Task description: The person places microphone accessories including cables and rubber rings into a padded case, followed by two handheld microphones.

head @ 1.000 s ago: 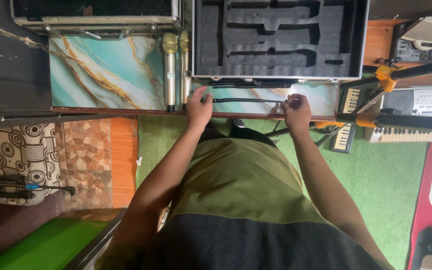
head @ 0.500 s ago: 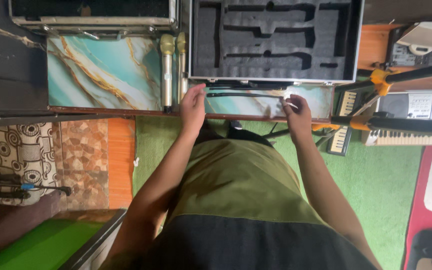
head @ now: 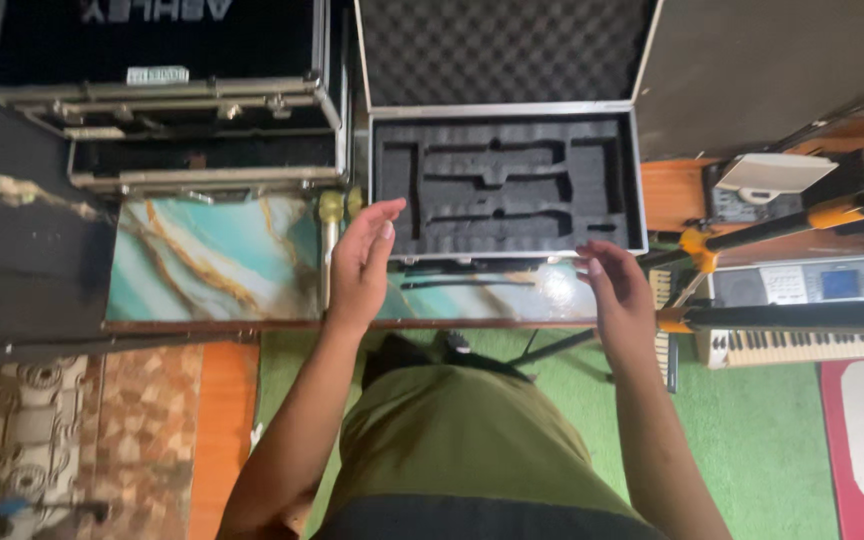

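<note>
Both my hands have lifted off the thin black rod; left hand and right hand hover empty, fingers spread; it lies on the marbled table before the open foam case; seemingly between grasps; next needs a pinch at each end.

An open aluminium-edged flight case sits upper centre of the frame on a marbled teal tabletop, lid raised showing egg-crate foam, its black foam tray's shaped cutouts empty.

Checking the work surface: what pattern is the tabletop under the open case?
Teal-and-white marble with gold veins on the tabletop, head view.
</note>
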